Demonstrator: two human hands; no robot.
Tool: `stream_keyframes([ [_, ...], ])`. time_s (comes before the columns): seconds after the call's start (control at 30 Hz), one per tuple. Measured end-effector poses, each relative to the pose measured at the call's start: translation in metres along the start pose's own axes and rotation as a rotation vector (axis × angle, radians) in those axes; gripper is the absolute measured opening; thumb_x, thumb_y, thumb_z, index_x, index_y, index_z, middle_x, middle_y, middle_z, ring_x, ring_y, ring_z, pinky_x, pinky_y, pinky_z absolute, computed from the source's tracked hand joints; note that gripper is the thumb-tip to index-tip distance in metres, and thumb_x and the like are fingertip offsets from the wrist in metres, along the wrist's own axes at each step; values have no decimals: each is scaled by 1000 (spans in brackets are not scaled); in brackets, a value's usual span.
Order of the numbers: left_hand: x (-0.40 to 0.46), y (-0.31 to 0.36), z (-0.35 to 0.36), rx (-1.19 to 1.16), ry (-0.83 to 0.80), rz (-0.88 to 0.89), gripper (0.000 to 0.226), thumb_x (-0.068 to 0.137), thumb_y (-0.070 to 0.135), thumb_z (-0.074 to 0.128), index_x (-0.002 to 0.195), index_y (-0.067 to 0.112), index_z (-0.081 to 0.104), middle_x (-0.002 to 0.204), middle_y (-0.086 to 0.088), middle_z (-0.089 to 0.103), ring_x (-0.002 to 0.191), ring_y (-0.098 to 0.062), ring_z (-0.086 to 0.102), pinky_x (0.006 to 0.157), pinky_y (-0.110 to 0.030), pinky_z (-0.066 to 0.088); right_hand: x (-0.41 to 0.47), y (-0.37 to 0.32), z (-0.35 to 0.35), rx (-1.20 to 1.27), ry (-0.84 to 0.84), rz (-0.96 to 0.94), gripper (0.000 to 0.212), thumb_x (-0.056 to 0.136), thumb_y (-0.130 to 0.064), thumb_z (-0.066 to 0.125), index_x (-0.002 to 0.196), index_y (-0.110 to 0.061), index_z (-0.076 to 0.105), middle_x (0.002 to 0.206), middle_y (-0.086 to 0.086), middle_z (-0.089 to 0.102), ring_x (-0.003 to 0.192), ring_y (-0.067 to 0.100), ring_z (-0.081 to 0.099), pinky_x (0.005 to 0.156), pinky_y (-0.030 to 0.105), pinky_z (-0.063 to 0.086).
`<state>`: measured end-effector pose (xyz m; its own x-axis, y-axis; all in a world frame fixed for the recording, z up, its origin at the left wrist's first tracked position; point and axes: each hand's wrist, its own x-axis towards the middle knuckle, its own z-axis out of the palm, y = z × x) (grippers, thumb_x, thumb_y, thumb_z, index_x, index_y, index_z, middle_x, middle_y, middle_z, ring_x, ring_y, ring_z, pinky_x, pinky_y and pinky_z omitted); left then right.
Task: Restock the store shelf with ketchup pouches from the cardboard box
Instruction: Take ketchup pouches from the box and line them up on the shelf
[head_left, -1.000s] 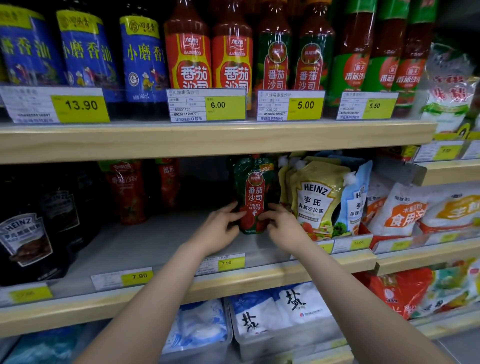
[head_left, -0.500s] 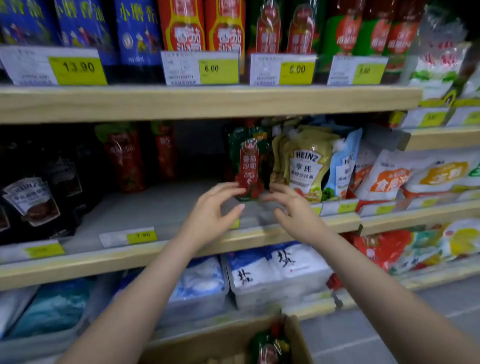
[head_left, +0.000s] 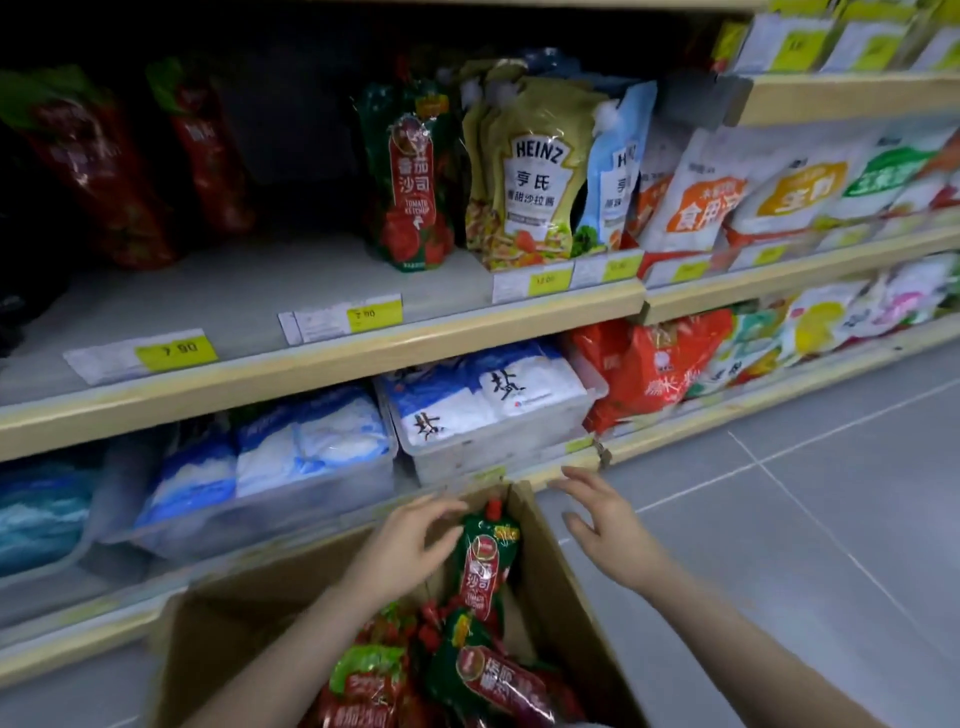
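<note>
Left hand (head_left: 402, 545), fingers spread, reaches over upright ketchup pouch (head_left: 483, 566) in cardboard box (head_left: 550, 587). Right hand (head_left: 605, 525) open wide, holding nothing, beside box.

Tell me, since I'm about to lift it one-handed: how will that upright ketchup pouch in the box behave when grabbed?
The upright ketchup pouch is probably floppy: soft film that leans on the cardboard box wall. Its glossy surface may be slippery, so gripping near the red cap seems safer. It looks full, so likely heavy for its size. The left hand is beside it.
</note>
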<state>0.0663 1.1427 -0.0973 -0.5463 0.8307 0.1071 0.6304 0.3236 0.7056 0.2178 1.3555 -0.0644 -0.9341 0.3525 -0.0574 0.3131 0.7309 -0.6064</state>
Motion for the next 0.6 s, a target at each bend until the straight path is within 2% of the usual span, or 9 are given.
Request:
stream_keyframes([
  [0.1, -10, -20, 24, 18, -71, -75, 30, 86, 31, 60, 116, 27, 61, 109, 14, 60, 100, 0, 57, 88, -23, 48, -23, 13, 28, 64, -28, 77, 39, 92, -14, 50, 130, -20, 48, 135, 3, 45, 123, 16, 46, 91, 7, 26],
  [0.17, -13, -32, 35, 18, -111, -125, 34, 85, 34, 62, 118, 27, 58, 110, 11, 60, 100, -3, 58, 87, -23, 48, -34, 18, 44, 113, -57, 108, 41, 94, -21, 47, 134, -26, 41, 137, -2, 45, 122, 12, 46, 95, 10, 30],
  [0.27, -12, -49, 50, 22, -129, -245, 47, 82, 38, 66, 124, 23, 53, 116, 7, 61, 102, -6, 58, 90, -25, 48, -41, 20, 62, 210, -41, 153, 44, 96, -30, 42, 134, -48, 29, 136, -15, 42, 120, 1, 42, 102, 17, 32],
  [0.33, -8, -56, 63, -2, -134, -345, 59, 78, 41, 69, 129, 20, 48, 120, 3, 60, 104, -9, 57, 91, -28, 48, -41, 20, 67, 261, -15, 173, 44, 96, -35, 40, 125, -64, 23, 132, -26, 38, 118, -6, 38, 102, 17, 30],
  [0.4, -3, -58, 77, -66, -157, -419, 66, 77, 39, 72, 131, 17, 43, 122, -1, 60, 104, -12, 59, 88, -26, 49, -40, 20, 69, 272, -13, 185, 45, 96, -37, 38, 120, -72, 20, 129, -31, 36, 116, -9, 38, 99, 13, 31],
  [0.5, 5, -57, 94, -222, -186, -492, 56, 78, 30, 73, 124, 15, 44, 116, -4, 64, 88, -8, 63, 75, -25, 55, -38, 22, 70, 243, -18, 191, 46, 96, -37, 37, 123, -70, 18, 129, -32, 35, 115, -9, 39, 95, 2, 29],
  [0.6, 10, -58, 101, -354, -195, -543, 49, 78, 25, 73, 117, 15, 45, 112, -6, 65, 90, -16, 67, 79, -40, 57, -37, 25, 71, 255, -24, 190, 45, 97, -37, 35, 131, -60, 19, 133, -28, 35, 120, -3, 40, 100, 11, 32],
])
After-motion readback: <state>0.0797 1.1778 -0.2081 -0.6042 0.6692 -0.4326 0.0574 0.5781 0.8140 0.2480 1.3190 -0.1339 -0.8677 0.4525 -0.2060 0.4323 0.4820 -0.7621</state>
